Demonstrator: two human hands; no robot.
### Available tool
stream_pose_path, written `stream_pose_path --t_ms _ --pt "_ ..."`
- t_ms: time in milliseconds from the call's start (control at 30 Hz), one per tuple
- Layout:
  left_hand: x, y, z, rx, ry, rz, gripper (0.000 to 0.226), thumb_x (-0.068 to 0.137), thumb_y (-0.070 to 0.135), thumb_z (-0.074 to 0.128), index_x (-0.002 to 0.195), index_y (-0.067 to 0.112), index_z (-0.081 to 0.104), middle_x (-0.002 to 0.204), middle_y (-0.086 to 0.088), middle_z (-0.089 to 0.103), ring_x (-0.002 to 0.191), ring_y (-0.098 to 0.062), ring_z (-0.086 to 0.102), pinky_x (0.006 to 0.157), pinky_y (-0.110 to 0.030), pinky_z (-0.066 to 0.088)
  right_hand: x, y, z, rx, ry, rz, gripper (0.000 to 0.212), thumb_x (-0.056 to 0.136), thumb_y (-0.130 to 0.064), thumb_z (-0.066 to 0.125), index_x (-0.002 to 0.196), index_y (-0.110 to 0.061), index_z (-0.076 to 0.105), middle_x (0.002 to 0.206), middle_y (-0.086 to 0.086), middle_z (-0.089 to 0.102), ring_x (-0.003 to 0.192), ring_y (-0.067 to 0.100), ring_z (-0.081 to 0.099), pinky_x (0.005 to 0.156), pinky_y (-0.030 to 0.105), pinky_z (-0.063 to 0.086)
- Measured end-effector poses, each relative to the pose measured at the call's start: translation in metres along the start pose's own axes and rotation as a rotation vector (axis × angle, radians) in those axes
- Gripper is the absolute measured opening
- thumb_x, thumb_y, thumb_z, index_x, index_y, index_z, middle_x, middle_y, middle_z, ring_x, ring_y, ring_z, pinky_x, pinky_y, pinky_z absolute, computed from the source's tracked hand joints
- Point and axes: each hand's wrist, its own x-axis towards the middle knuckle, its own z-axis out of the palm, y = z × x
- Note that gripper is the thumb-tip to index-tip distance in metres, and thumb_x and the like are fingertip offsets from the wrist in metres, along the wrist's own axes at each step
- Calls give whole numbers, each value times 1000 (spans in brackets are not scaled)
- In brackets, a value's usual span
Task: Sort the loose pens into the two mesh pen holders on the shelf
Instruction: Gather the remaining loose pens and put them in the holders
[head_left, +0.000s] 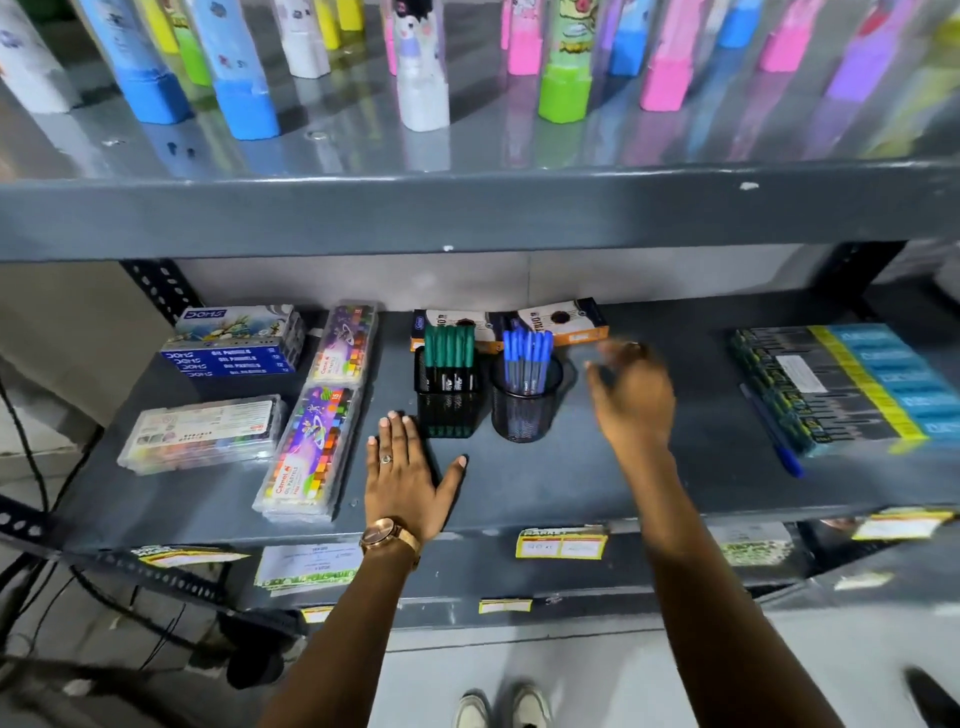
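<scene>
Two black mesh holders stand mid-shelf. The square holder (448, 402) holds several green-capped pens (449, 349); the round holder (525, 410) to its right holds several blue-capped pens (527, 359). One loose blue pen (771, 430) lies on the shelf at the right, along the left edge of a dark stack of boxes. My left hand (408, 478) lies flat on the shelf, fingers spread, just left of and in front of the square holder. My right hand (631, 397) is blurred, raised above the shelf right of the round holder, fingers apart and holding nothing.
Oil pastel boxes (234, 340) and crayon packs (311, 454) fill the shelf's left side. Two orange-and-white boxes (563, 319) lie behind the holders. A stack of dark pencil boxes (841, 384) sits at the right. The upper shelf (467, 208) overhangs, carrying colourful bottles.
</scene>
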Motion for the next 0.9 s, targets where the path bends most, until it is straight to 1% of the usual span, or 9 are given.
stream_pose_path --t_ms 67,167,267,367,567,700,800,833,900 --pt "0 0 -1 15 -7 -8 93 89 69 16 150 2 0 161 -15 0 149 -24 -4 120 -37 -9 7 33 -14 -134 -60 112 30 88 -21 59 113 -6 65 120 22 60 111 42 53 88 45 51" --pt "0 2 -2 41 -19 -9 95 85 69 11 150 0 0 161 -16 -1 149 -24 -4 120 -38 -10 12 79 -28 -286 -108 274 35 87 -16 58 119 0 59 128 25 54 121 44 46 98 48 45" --pt "0 3 -2 76 -55 -17 92 90 68 15 150 1 -4 161 -16 -3 149 -23 -6 120 -39 -9 7 112 -34 -361 -68 381 36 91 -7 47 126 2 52 135 24 48 126 42 41 101 49 40" --pt "1 3 -4 80 -73 -19 91 90 67 17 149 1 -4 161 -16 -2 149 -24 -6 120 -40 -8 2 133 -36 -401 -13 447 36 95 -4 40 128 5 50 134 25 47 125 42 40 101 50 38" --pt "1 2 -6 72 -86 -18 92 89 68 16 150 1 -4 161 -16 -2 149 -24 -5 120 -40 -8 -2 143 -34 -361 -80 513 37 94 -5 44 130 4 47 139 24 43 128 43 37 103 52 37" --pt "0 2 -6 64 -90 -20 92 89 68 16 150 2 -4 161 -15 -2 149 -24 -5 120 -39 -8 -2 145 -35 -205 -18 549 39 90 -2 55 126 9 45 137 30 40 121 49 45 99 54 43" --pt "0 2 -6 62 -94 -22 92 88 69 15 150 3 -5 161 -15 -3 149 -24 -6 120 -39 -10 -5 147 -40 -170 26 616 52 86 -14 69 125 10 45 137 29 36 119 50 44 97 54 45" --pt "1 2 -5 66 -97 -21 92 88 69 15 150 4 -6 161 -14 -3 149 -24 -6 120 -39 -10 -6 148 -42 -181 15 632 55 86 -19 69 126 10 45 137 30 38 120 50 43 98 53 44" --pt "1 2 -4 70 -101 -21 92 88 70 14 149 4 -6 161 -14 -4 149 -23 -6 120 -39 -10 -9 150 -42 -191 -27 632 54 88 -22 66 126 11 46 134 32 44 123 48 43 101 50 41"
